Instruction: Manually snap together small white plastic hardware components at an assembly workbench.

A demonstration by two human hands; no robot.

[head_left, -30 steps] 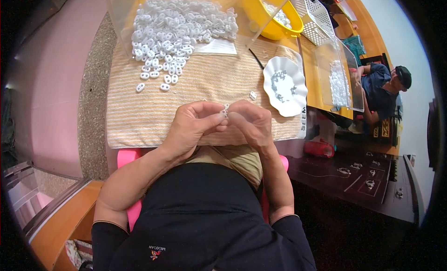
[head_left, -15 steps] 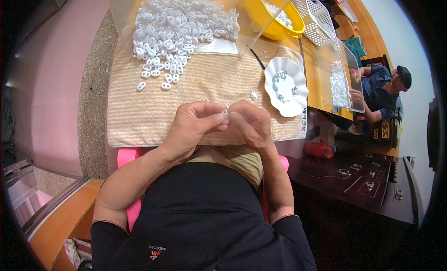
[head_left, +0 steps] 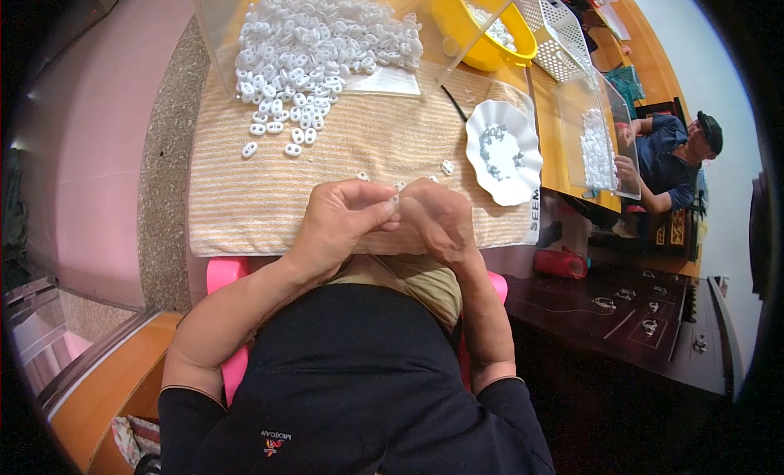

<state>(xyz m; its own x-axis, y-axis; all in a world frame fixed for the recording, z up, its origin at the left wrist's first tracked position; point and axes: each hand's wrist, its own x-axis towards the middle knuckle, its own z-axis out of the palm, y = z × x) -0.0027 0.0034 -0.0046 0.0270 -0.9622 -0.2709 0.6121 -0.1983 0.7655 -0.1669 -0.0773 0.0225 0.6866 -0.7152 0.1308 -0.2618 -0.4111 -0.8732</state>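
Observation:
My left hand (head_left: 341,218) is closed in a pinch, thumb against fingers, on a small white plastic piece (head_left: 397,199). Against that same spot, my right hand (head_left: 443,220) has its fingers curled and pressed together. What its fingertips hold is hidden and partly blurred. Both hands are just above the near part of a striped towel (head_left: 269,206). Loose white two-holed pieces (head_left: 447,167) lie on the towel just beyond the hands. To the right, a white scalloped dish (head_left: 523,169) holds small grey parts (head_left: 500,148).
A large heap of white two-holed oval pieces (head_left: 302,51) spills from a clear bin at the back. Behind the dish are a yellow basin (head_left: 445,22) and a white perforated basket (head_left: 555,34). At the right, another person (head_left: 674,157) works by a clear box (head_left: 576,136).
My hands stay together in almost the same place. Slight turning of the right fingers leaves less of the white piece showing between the fingertips. The view has shifted very slightly.

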